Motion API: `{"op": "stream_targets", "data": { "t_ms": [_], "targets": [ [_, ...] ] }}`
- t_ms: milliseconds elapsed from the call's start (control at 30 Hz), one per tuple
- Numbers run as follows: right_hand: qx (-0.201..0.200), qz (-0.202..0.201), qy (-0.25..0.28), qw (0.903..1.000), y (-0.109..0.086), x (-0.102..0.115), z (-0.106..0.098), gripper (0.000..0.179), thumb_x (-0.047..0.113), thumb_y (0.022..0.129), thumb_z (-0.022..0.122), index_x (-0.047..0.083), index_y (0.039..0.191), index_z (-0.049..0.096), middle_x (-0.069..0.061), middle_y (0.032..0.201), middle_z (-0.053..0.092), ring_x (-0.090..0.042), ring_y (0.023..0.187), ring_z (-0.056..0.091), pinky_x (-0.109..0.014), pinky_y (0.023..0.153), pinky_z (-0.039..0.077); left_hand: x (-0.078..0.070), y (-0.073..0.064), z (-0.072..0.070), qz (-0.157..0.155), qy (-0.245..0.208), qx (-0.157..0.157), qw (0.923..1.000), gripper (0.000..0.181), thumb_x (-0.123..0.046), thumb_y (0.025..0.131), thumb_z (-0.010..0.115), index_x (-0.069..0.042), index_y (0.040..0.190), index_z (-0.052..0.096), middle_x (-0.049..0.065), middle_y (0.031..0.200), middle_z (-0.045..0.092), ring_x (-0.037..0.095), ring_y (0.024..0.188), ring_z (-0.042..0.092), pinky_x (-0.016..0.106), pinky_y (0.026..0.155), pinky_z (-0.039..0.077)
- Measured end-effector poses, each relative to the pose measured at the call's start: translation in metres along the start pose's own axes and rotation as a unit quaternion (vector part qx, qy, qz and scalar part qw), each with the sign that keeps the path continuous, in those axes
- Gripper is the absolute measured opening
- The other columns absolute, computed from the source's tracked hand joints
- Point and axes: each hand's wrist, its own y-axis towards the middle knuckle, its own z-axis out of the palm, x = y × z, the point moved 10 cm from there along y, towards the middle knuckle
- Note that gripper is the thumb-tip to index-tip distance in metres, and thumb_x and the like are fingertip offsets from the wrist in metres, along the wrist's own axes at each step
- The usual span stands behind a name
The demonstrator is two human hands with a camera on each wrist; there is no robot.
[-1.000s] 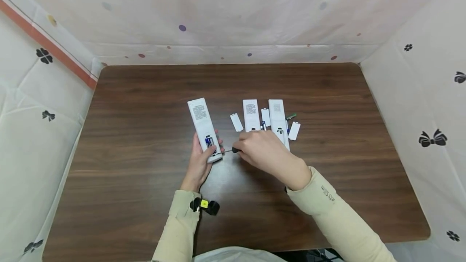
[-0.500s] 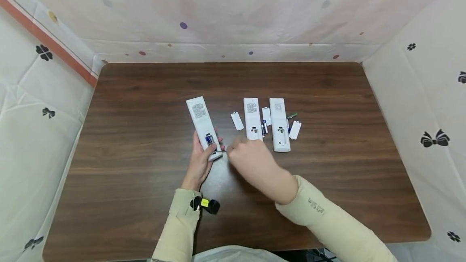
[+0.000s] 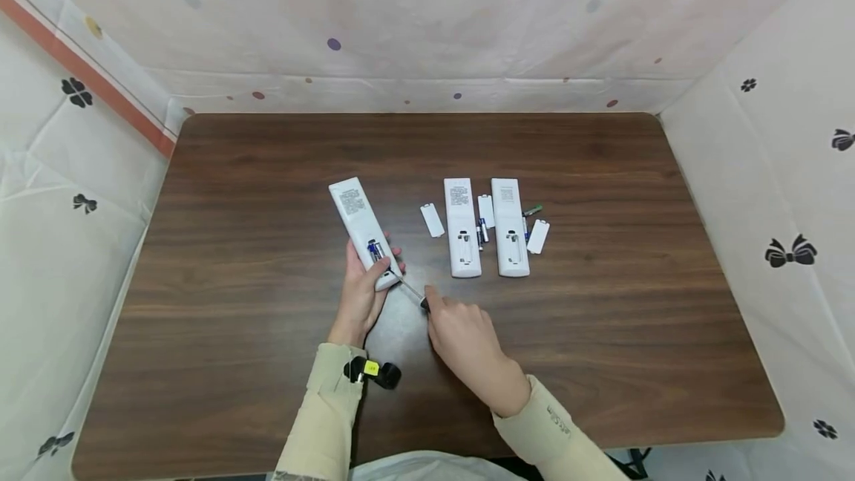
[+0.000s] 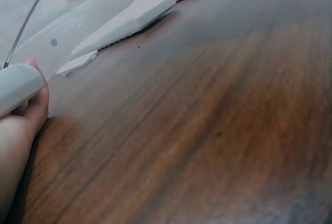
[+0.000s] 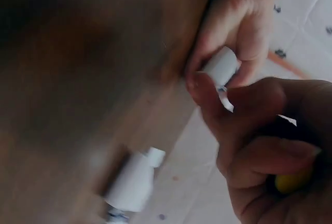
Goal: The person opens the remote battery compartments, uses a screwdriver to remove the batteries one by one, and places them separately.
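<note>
My left hand (image 3: 358,295) grips a white remote control (image 3: 356,212), back side up and tilted, its thumb near the bare battery compartment. Blue-and-silver batteries (image 3: 375,249) lie in that compartment; how many, I cannot tell. A screwdriver (image 3: 412,291) with a thin metal shaft is held in my right hand (image 3: 467,344), its tip at the compartment's lower end. In the right wrist view, curled fingers wrap the yellow handle end (image 5: 293,182). The left wrist view catches the shaft (image 4: 28,19) rising from the remote's end; whether the tip touches a battery is hidden.
Right of the held remote lie two more white remotes (image 3: 462,228) (image 3: 510,228) with vacant battery compartments. Several loose batteries (image 3: 482,232) and white battery covers (image 3: 432,220) (image 3: 537,237) lie around them on the brown wooden table (image 3: 601,280). Patterned white sheets stand behind and beside it.
My right hand has swung down and toward my body, so the screwdriver now slants in from the lower right. The held remote has shifted slightly left and tilted more.
</note>
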Motion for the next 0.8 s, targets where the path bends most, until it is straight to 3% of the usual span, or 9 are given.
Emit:
{"op": "stream_targets", "data": {
  "t_ms": [267,800],
  "targets": [
    [-0.014,0.042,0.071,0.9965,-0.006,-0.006,0.016,0.03,0.012,0.081,0.062,0.009,0.111,0.06,-0.002,0.074,0.063,-0.017,0.057,0.058,-0.03,0.043,0.044,0.001,0.0,-0.003,0.002,-0.03,-0.011,0.9995,0.067,0.001,0.088,0.05,-0.031,0.138,0.019,0.02,0.14,0.019,0.025,0.103,0.047,0.036,0.08,0.046],
    [-0.06,0.047,0.112,0.9908,-0.01,-0.008,0.02,0.025,0.012,0.083,0.059,0.011,0.108,0.061,0.002,0.074,0.062,-0.012,0.058,0.058,-0.026,0.044,0.044,0.0,0.0,-0.004,-0.002,-0.03,-0.018,0.9994,0.065,-0.006,0.089,0.052,-0.032,0.138,0.018,0.019,0.14,0.019,0.023,0.102,0.047,0.034,0.081,0.046]
  ]
}}
